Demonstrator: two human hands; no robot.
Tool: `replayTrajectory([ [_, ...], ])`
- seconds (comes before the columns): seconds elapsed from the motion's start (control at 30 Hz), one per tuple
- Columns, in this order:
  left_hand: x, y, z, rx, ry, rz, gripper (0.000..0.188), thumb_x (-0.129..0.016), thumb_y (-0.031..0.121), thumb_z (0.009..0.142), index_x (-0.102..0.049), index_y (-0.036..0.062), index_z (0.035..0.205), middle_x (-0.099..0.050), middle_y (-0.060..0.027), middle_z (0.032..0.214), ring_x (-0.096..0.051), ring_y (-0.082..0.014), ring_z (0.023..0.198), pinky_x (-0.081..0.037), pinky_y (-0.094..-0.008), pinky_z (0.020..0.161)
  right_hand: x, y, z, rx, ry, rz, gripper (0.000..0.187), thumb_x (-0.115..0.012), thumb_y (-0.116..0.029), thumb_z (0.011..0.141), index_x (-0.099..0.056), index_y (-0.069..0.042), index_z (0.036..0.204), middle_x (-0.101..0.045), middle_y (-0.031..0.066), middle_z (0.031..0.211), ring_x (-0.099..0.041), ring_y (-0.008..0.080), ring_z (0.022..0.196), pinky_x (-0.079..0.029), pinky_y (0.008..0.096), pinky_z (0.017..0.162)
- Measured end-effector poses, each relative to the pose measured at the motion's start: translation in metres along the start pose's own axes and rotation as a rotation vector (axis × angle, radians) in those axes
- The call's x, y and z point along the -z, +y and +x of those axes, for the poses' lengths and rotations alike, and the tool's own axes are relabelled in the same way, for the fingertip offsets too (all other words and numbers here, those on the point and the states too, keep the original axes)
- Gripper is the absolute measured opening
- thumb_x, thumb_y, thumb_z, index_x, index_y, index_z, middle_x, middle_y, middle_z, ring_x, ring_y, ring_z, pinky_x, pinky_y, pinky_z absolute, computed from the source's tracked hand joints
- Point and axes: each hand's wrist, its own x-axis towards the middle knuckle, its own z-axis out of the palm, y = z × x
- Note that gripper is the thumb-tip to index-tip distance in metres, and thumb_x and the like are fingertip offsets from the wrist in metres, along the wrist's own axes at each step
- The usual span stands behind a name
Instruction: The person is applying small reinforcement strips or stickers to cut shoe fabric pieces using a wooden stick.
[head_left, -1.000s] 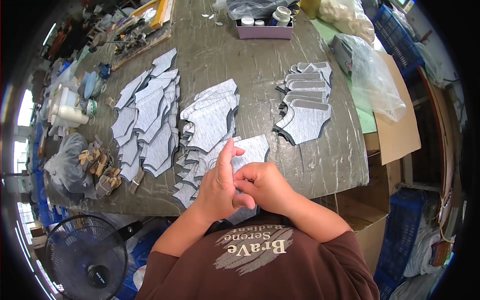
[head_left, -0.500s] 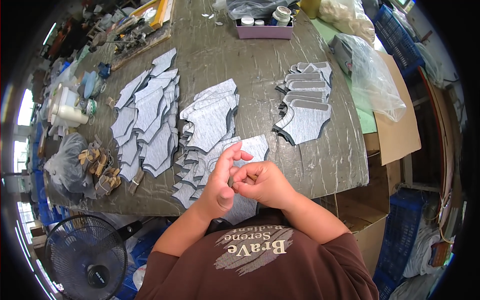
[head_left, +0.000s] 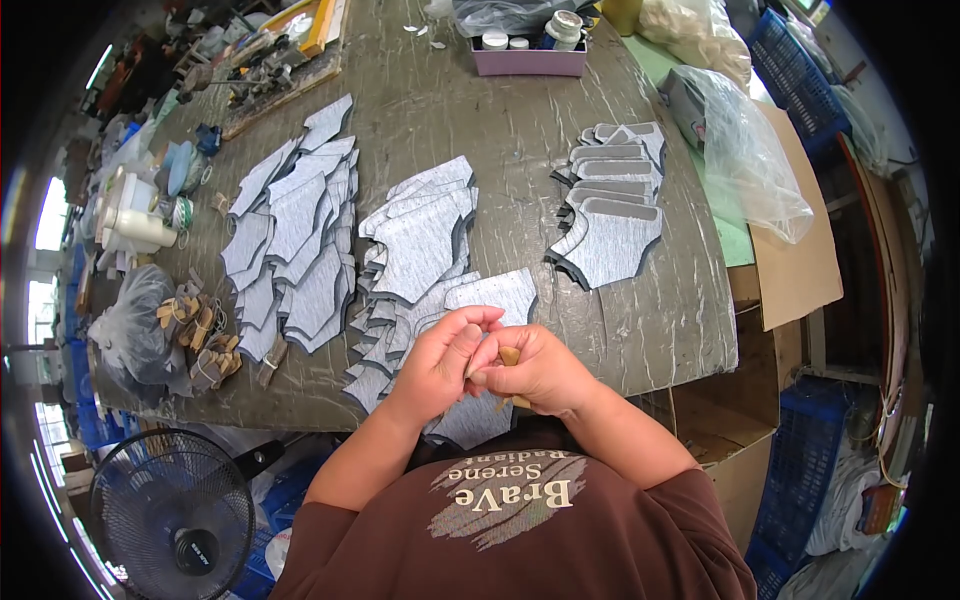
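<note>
My two hands meet over the near edge of the table, fingertips touching. In my right hand (head_left: pixel 540 372) are small tan pieces (head_left: pixel 510 356), like flat strips, poking out between the curled fingers; most of their length is covered. My left hand (head_left: pixel 440 362) is closed beside it, thumb against the fingers, and whatever it pinches is hidden. Grey fabric-like cut pieces with dark edges lie beneath and beyond the hands: a near fanned stack (head_left: pixel 490 290), a middle stack (head_left: pixel 418 245), a wide left stack (head_left: pixel 300 220) and a right stack (head_left: pixel 618 240) with folded-looking strips.
Bundles of tan strips (head_left: pixel 215 360) lie by a clear plastic bag (head_left: pixel 140 330) at the table's left edge. A purple box (head_left: pixel 528 64) with bottles stands at the far side. A black fan (head_left: pixel 175 515) is lower left; an open cardboard box (head_left: pixel 725 420) stands right.
My left hand has turned and its raised fingers have curled in against my right hand. The tan pieces in my right hand now show more clearly. The grey stacks have stayed put.
</note>
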Motion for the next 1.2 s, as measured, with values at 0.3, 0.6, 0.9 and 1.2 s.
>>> replayTrajectory([
  [0.3,0.01,-0.013,0.001,-0.097,0.074,0.136,0.027,-0.047,0.019,0.099,-0.056,-0.0018,0.114,-0.059,-0.0014,0.086,-0.052,-0.0049,0.07,-0.042,-0.0183,0.058,0.001,0.007,0.001,0.03,0.159,-0.202,0.008,-0.066,-0.011,0.087,-0.066,-0.004,0.088,-0.065,0.0017,0.081,-0.051,0.0029,0.062,-0.037,0.018,0.046],
  [0.6,0.007,-0.006,-0.001,-0.184,0.137,0.308,0.025,-0.058,0.01,0.092,-0.056,-0.002,0.113,-0.053,0.0018,0.078,-0.048,-0.0036,0.07,-0.041,-0.0193,0.062,0.003,0.006,-0.001,-0.064,0.184,-0.179,0.007,-0.068,-0.008,0.086,-0.066,-0.002,0.083,-0.065,0.0034,0.076,-0.05,0.0033,0.059,-0.039,0.0186,0.052],
  [0.9,0.004,-0.005,0.003,-0.182,0.053,0.177,0.021,-0.057,0.008,0.092,-0.057,-0.0018,0.111,-0.052,0.0026,0.073,-0.048,-0.0035,0.065,-0.04,-0.0187,0.057,0.004,0.004,0.0,-0.13,0.187,0.008,0.007,-0.069,0.0,0.079,-0.063,-0.003,0.079,-0.065,0.0087,0.074,-0.051,0.0072,0.054,-0.039,0.0202,0.048],
  [1.2,0.005,-0.01,0.002,0.029,0.024,-0.038,0.021,-0.049,0.013,0.096,-0.058,-0.0004,0.11,-0.054,0.0009,0.071,-0.049,-0.0063,0.063,-0.042,-0.0228,0.057,0.001,0.01,0.002,-0.066,0.116,0.099,0.007,-0.066,-0.004,0.083,-0.059,-0.003,0.082,-0.059,0.0046,0.072,-0.046,0.0057,0.051,-0.036,0.02,0.047],
])
